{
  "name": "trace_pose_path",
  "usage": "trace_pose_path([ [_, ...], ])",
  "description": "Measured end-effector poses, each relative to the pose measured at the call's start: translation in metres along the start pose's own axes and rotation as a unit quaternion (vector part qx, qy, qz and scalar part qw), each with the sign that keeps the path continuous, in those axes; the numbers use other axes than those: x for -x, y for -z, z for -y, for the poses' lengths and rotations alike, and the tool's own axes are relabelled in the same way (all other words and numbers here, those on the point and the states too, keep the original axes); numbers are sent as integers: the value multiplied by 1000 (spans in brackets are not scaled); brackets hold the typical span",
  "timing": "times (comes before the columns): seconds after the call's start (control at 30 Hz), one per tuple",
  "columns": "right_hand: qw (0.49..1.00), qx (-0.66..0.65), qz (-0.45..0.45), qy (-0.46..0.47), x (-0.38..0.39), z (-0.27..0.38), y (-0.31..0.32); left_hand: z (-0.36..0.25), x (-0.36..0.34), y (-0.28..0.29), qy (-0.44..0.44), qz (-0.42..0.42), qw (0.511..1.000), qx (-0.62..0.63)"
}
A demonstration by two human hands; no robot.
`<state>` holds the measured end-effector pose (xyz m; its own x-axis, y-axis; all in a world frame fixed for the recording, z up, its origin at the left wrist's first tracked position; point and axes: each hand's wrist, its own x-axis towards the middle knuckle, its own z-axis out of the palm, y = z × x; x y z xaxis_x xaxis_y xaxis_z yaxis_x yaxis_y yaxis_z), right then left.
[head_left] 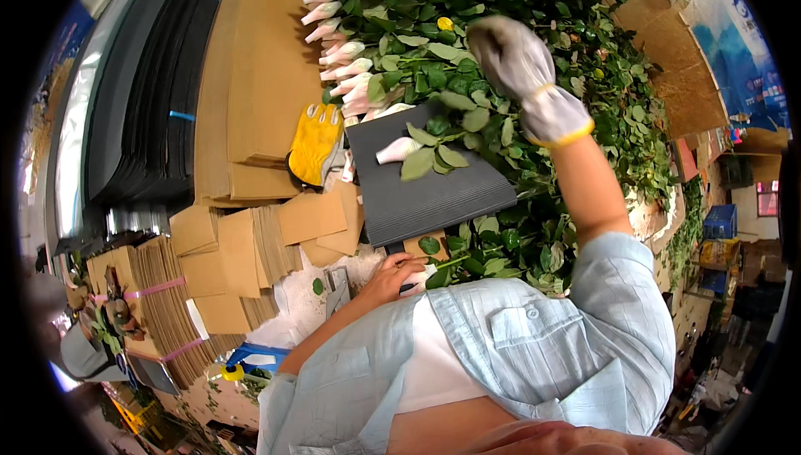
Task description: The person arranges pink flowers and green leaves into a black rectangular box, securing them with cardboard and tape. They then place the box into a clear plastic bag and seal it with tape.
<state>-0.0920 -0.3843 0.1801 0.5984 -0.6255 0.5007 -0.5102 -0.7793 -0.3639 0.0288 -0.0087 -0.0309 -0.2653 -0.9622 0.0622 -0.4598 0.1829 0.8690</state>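
My bare left hand (392, 277) is at the near edge of the worktable. Its fingers curl over a white-sleeved rose bud (419, 280), whose green stem points right. My right hand (516, 67), in a grey-white glove with a yellow cuff, is raised over the leafy rose stems (576, 113); its fingers are smeared by motion, and whether they hold anything is unclear. Between the hands lies a stack of dark grey corrugated sheets (425, 184). On top of it rests one rose with a pale sleeved bud (398, 150) and green leaves.
A row of sleeved rose heads (344, 54) lines the left side of the leafy pile. A yellow glove (317, 142) lies beside large cardboard sheets (271, 71). Black sheets (154, 79) stand far left, with bundled cardboard pieces (158, 288) nearer. A tape dispenser (234, 370) sits lower left.
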Motion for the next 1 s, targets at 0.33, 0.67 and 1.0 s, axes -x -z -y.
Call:
trace_pose_path([
  [0.33,933,216,283,-51,-5,-56,-81,0,13,-13,46,-56,997,-40],
  [0.67,959,283,-21,21,23,-74,-60,9,-6,7,-11,25,998,-48],
  [1.0,950,283,131,-6,-21,-37,18,-2,10,-8,10,-104,994,-31],
])
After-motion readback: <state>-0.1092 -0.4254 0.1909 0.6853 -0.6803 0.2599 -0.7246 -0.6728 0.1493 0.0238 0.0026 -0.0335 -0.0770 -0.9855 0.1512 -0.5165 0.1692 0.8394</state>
